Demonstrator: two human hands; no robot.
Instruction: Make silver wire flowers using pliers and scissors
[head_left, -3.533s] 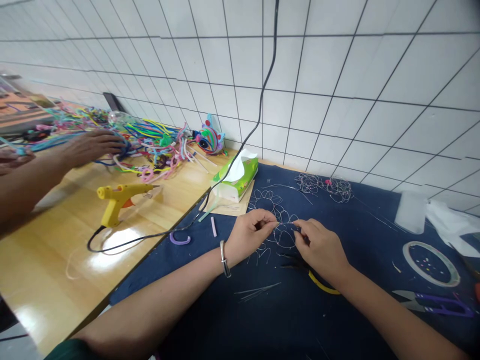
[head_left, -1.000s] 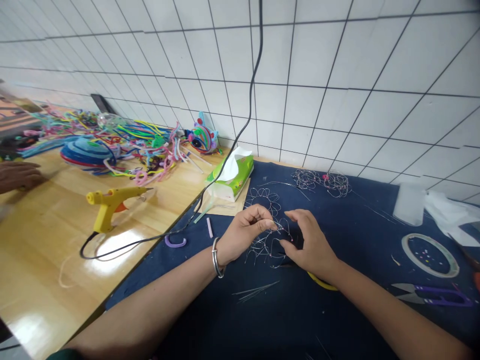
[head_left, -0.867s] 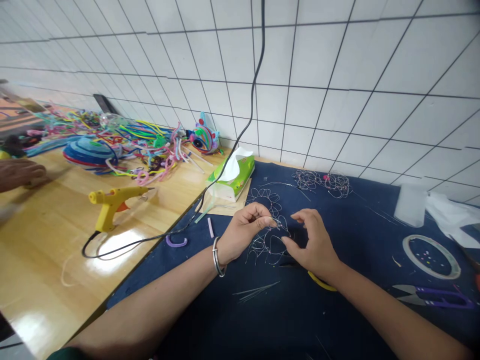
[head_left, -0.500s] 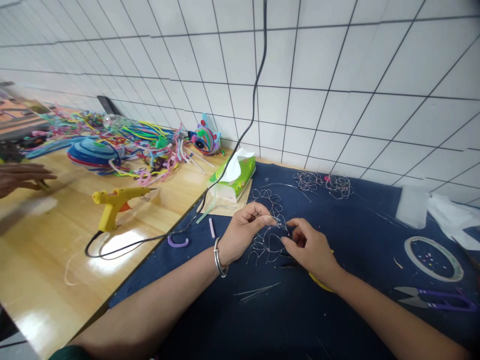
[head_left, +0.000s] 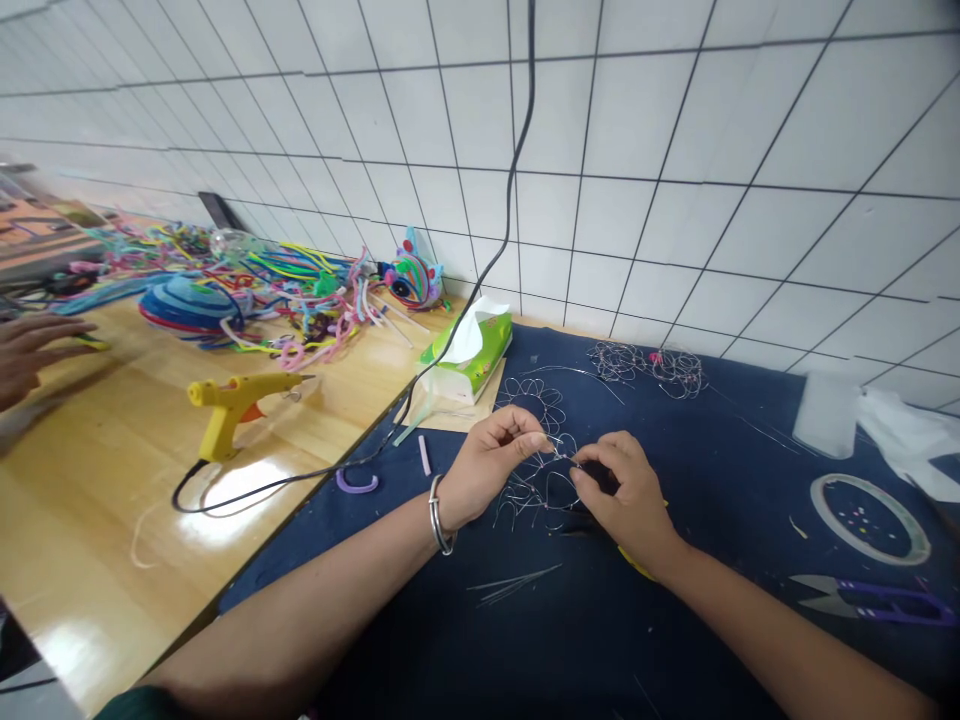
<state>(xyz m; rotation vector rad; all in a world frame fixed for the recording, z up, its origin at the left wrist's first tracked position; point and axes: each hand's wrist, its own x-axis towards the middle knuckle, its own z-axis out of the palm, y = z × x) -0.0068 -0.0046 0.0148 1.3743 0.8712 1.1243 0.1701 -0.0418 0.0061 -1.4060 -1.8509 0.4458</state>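
My left hand (head_left: pixel 496 462), with a silver bangle at the wrist, pinches thin wire of a beaded wire piece (head_left: pixel 546 490) bent into petal-like loops. My right hand (head_left: pixel 624 490) has thumb and forefinger closed on the right side of the same piece. Small pinkish beads sit along the wire. Just behind my left hand lies another looped wire flower (head_left: pixel 534 395) on the dark blue cloth (head_left: pixel 420 620). Several straight wire lengths (head_left: pixel 514 583) rest in front. Under my right hand, a tool with yellow handles (head_left: pixel 637 565) is mostly hidden.
A yellow glue gun (head_left: pixel 232 405) and colourful pipe cleaners (head_left: pixel 300 275) lie on the wooden table at left, beside another person's hand (head_left: pixel 37 350). Behind my hands are a tissue pack (head_left: pixel 465 360) and tangled wire bundles (head_left: pixel 649 368). Purple snips (head_left: pixel 870 600) and a bead-holding ring (head_left: pixel 817 495) are at right.
My right hand's fingertips have pinched together on the wire and shifted slightly right. My left hand stays nearly still. The other person's hand has moved a little left.
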